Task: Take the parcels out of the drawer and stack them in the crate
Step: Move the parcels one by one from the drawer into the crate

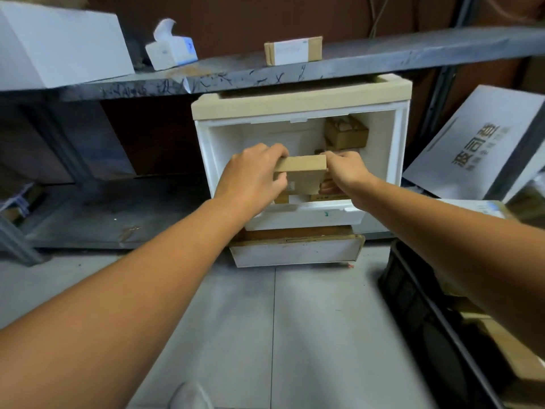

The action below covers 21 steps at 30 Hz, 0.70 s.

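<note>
2 bare forearms (147,276) reach forward; the left hand (253,175) and right hand (345,172) curl round 1 brown parcel (300,175) just above the open white drawer (203,149). More parcels (346,134) lie inside, and the black crate (413,305) at right holds some, so the job looks partway done.

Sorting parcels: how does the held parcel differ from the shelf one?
The held parcel is gripped by left hand and right hand over the drawer; the shelf parcel rests untouched. The held parcel shows mostly plain brown, the shelf parcel a wide white label. Both are cardboard.
</note>
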Each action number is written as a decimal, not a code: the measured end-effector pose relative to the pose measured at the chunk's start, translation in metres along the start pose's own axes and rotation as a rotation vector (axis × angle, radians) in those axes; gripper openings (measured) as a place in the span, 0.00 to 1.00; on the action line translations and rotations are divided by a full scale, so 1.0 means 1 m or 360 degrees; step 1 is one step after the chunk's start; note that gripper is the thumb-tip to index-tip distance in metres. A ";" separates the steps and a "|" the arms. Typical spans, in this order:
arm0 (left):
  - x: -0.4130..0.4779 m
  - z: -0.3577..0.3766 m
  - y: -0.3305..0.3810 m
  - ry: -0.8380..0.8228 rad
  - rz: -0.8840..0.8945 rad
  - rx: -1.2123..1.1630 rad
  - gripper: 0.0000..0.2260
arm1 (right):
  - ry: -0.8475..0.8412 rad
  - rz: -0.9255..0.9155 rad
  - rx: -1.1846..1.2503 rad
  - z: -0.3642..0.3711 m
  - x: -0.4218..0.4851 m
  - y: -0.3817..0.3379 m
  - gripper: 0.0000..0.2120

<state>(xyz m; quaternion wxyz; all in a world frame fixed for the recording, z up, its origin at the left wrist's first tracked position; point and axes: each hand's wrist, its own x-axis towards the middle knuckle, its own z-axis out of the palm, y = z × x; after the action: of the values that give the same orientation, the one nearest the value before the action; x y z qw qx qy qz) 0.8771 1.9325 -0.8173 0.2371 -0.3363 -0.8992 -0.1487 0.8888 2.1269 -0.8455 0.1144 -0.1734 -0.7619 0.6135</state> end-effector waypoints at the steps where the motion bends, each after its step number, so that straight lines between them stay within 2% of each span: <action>1: -0.002 -0.005 0.003 0.0012 -0.0055 -0.0068 0.13 | -0.0024 0.0008 -0.0012 -0.002 -0.006 -0.004 0.18; 4: -0.006 -0.017 0.009 0.0040 -0.0268 -0.0342 0.14 | -0.0069 0.0017 -0.0091 -0.006 -0.023 -0.015 0.23; 7: -0.008 -0.024 0.011 0.0084 -0.0486 -0.0628 0.14 | -0.0126 -0.0020 -0.0254 -0.013 -0.039 -0.025 0.24; 10: -0.011 -0.024 0.009 0.0101 -0.0699 -0.0940 0.11 | -0.0095 -0.0268 -0.0564 -0.023 -0.052 -0.029 0.19; 13: -0.015 -0.028 0.009 0.0098 -0.0871 -0.1090 0.10 | -0.0099 -0.0507 -0.0990 -0.035 -0.064 -0.023 0.16; 16: -0.014 -0.034 0.005 0.0145 -0.1068 -0.1271 0.10 | -0.0142 -0.0670 -0.1236 -0.047 -0.068 -0.009 0.22; 21: -0.019 -0.032 -0.011 0.0215 -0.1445 -0.1530 0.10 | -0.0317 -0.0836 -0.1693 -0.067 -0.073 0.006 0.42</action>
<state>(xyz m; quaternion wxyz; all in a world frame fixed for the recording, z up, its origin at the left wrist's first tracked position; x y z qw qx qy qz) 0.8929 1.9010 -0.8016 0.0304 0.0176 -0.7683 -0.6391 0.9822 2.1582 -0.8337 0.0877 0.0456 -0.9887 0.1127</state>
